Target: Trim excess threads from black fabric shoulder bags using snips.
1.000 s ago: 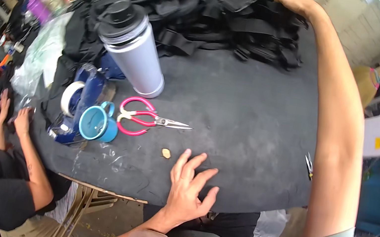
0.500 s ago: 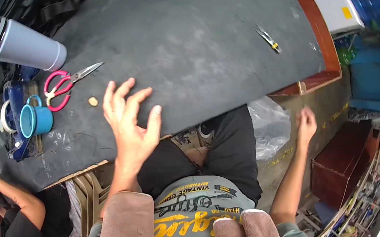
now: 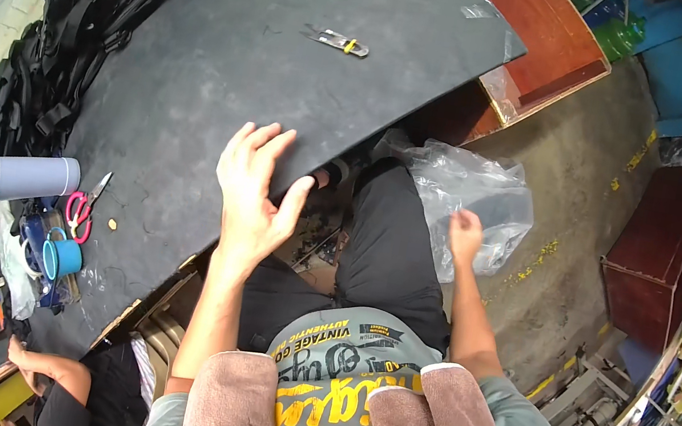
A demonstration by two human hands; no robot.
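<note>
My left hand (image 3: 251,184) rests at the near edge of the dark grey table (image 3: 209,83), fingers spread and nothing in its grasp. Out to the right, my right hand (image 3: 465,237) is closed in front of a clear plastic bag (image 3: 502,195) beside my knee. What its fingers hold, if anything, is hidden. Thread snips (image 3: 340,41) with a yellow band lie on the tabletop beyond my left hand. At the left are scissors (image 3: 77,216) with pink handles, by a small pale scrap (image 3: 113,224).
A pile of black straps (image 3: 104,11) covers the far left edge. Near it sit a grey-blue tumbler (image 3: 35,178) and a blue mug (image 3: 63,258). Another person's arm (image 3: 54,366) shows at lower left. A reddish-brown box (image 3: 649,256) stands on the floor at right.
The view has swung to the right, so the table items appear farther left. My right hand has moved inward, over the plastic bag. My left hand is now at the table's edge, still spread.
</note>
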